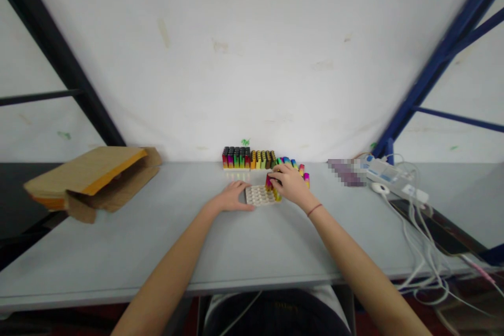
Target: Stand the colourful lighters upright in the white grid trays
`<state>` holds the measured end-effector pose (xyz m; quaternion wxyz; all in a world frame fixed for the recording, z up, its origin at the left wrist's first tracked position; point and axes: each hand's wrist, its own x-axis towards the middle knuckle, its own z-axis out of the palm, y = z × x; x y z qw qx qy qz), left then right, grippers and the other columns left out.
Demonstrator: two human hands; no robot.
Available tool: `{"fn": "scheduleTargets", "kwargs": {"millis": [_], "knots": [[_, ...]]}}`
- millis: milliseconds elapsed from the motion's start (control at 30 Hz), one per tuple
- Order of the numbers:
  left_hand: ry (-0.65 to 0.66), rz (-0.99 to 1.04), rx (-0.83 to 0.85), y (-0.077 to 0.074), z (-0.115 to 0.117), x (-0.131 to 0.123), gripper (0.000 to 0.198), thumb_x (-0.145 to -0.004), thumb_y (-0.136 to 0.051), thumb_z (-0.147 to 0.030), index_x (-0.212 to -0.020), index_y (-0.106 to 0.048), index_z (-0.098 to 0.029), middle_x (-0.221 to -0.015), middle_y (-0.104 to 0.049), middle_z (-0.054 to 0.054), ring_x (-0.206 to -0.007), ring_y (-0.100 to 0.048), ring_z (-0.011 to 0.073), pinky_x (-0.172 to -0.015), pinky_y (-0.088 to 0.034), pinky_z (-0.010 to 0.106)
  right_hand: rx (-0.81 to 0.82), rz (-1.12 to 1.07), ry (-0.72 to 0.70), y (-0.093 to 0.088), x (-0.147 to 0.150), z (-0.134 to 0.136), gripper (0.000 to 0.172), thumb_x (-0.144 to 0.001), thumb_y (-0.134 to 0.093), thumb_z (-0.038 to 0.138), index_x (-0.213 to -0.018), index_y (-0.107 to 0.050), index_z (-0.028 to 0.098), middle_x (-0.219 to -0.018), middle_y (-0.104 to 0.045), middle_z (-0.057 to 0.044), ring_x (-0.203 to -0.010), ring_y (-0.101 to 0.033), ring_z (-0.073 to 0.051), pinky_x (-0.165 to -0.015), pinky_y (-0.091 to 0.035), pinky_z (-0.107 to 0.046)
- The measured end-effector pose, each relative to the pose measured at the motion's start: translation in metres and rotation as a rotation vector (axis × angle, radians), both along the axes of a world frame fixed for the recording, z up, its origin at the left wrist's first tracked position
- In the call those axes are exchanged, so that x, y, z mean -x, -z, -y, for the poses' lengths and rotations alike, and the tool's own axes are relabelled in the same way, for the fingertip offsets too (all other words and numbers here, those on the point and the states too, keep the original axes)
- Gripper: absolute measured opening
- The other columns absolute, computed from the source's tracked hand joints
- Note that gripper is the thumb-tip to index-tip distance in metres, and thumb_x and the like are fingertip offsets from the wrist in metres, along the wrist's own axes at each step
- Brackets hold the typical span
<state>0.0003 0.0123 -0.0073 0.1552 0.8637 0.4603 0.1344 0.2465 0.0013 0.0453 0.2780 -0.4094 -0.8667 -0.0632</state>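
The tray (258,196) lay flat on the worktop (255,252), right in front of the person, most likely so both hands could get to it with ease. Most of its holes had nothing in them, but some yellow tubes (277,196) stood at its right end. Behind it, near the wall (252,63), were a dark-topped bunch (236,158) and a yellow bunch (263,159), side by side. Both stood upright in neat rows, which seemed a good way to stop them from rolling. More bright tubes (306,180) were on the right, past the right hand (291,184), and that looked like a handy spot for it. The box (106,168) was far off on the left, and the wires (421,231) were far off on the right, so they left room for the arms. The left hand (230,197) was at the tray's left end. Its fingers were wide apart, with the thumb by the near edge and the rest by the far corner, perhaps to keep the tray from sliding. They seemed to touch it, but I could not tell how hard they pressed. The right hand's fingers were pinched shut on a pink tube (269,182) over the tray's right part. They held it near its top, maybe so the low end stuck out free. The hand hid some of it, so I could not tell if its low end touched the tray.
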Motion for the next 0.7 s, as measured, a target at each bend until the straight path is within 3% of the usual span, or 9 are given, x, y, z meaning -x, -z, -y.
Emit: {"fn": "scheduleTargets", "kwargs": {"millis": [100, 200, 267, 333, 400, 433, 500, 567, 700], "knots": [[0.005, 0.008, -0.006, 0.000, 0.000, 0.000, 0.076, -0.064, -0.072, -0.058, -0.126, -0.049, -0.020, -0.122, -0.052, 0.010, -0.117, -0.047, 0.0296, -0.103, -0.033, 0.039, -0.004, -0.008, -0.003, -0.005, -0.001, 0.001, 0.023, -0.087, -0.054, 0.027, -0.097, -0.073, 0.019, -0.110, -0.062, -0.012, -0.104, -0.052, -0.026, -0.093, -0.040, -0.042], [0.007, 0.000, -0.007, 0.001, -0.001, 0.001, 0.076, -0.064, -0.072, -0.058, -0.126, -0.048, -0.020, -0.123, -0.052, 0.011, -0.117, -0.046, 0.0301, -0.104, -0.033, 0.040, 0.033, -0.175, -0.025, -0.003, -0.010, -0.009, 0.029, -0.090, -0.049, 0.032, -0.106, -0.070, 0.019, -0.111, -0.063, -0.011, -0.105, -0.054, -0.022, -0.095, -0.040, -0.037], [0.009, 0.003, -0.005, 0.002, -0.002, 0.002, 0.077, -0.064, -0.071, -0.058, -0.126, -0.048, -0.020, -0.123, -0.051, 0.011, -0.118, -0.046, 0.0304, -0.104, -0.033, 0.041, 0.054, -0.327, 0.099, 0.004, -0.026, -0.020, 0.032, -0.092, -0.043, 0.030, -0.108, -0.068, 0.018, -0.107, -0.065, -0.010, -0.102, -0.057, -0.021, -0.092, -0.041, -0.034], [0.011, 0.011, -0.001, 0.003, -0.003, 0.002, 0.076, -0.064, -0.071, -0.059, -0.127, -0.048, -0.021, -0.124, -0.052, 0.010, -0.118, -0.046, 0.0305, -0.103, -0.033, 0.041, 0.082, -0.403, 0.383, 0.018, -0.046, -0.030, 0.036, -0.092, -0.037, 0.027, -0.107, -0.068, 0.014, -0.099, -0.067, -0.012, -0.094, -0.059, -0.021, -0.086, -0.043, -0.033], [0.011, 0.016, 0.006, 0.003, -0.004, 0.003, 0.077, -0.064, -0.071, -0.059, -0.127, -0.048, -0.022, -0.124, -0.051, 0.010, -0.118, -0.046, 0.0306, -0.103, -0.033, 0.041, 0.174, -0.321, 0.624, 0.033, -0.068, -0.036, 0.036, -0.092, -0.040, 0.029, -0.112, -0.066, 0.013, -0.093, -0.066, -0.014, -0.089, -0.059, -0.022, -0.082, -0.042, -0.031], [0.009, 0.017, 0.009, 0.003, -0.004, 0.003, 0.077, -0.064, -0.071, -0.059, -0.128, -0.048, -0.022, -0.124, -0.051, 0.010, -0.118, -0.046, 0.0307, -0.103, -0.033, 0.041, 0.232, -0.234, 0.663, 0.040, -0.076, -0.038, 0.036, -0.091, -0.044, 0.032, -0.114, -0.066, 0.015, -0.092, -0.066, -0.014, -0.089, -0.060, -0.022, -0.081, -0.041, -0.031], [0.005, 0.016, 0.016, 0.003, -0.004, 0.003, 0.077, -0.064, -0.071, -0.059, -0.128, -0.048, -0.022, -0.125, -0.051, 0.010, -0.118, -0.046, 0.0305, -0.103, -0.033, 0.041, 0.314, -0.086, 0.668, 0.051, -0.088, -0.038, 0.035, -0.089, -0.048, 0.035, -0.112, -0.068, 0.019, -0.095, -0.066, -0.014, -0.093, -0.060, -0.023, -0.082, -0.040, -0.031], [0.001, 0.005, 0.023, 0.002, -0.003, 0.002, 0.078, -0.065, -0.070, -0.059, -0.129, -0.047, -0.020, -0.126, -0.050, 0.011, -0.119, -0.045, 0.0305, -0.104, -0.033, 0.041, 0.362, -0.009, 0.663, 0.057, -0.092, -0.038, 0.031, -0.088, -0.047, 0.027, -0.108, -0.069, 0.019, -0.098, -0.067, -0.015, -0.093, -0.060, -0.023, -0.081, -0.039, -0.031], [0.000, -0.001, 0.022, 0.000, -0.002, 0.002, 0.078, -0.066, -0.069, -0.059, -0.129, -0.047, -0.020, -0.127, -0.049, 0.011, -0.120, -0.044, 0.0308, -0.104, -0.032, 0.041, 0.361, -0.043, 0.706, 0.058, -0.089, -0.039, 0.042, -0.079, -0.047, 0.007, -0.118, -0.062, 0.011, -0.100, -0.067, -0.019, -0.091, -0.062, -0.024, -0.079, -0.040, -0.030]]}}
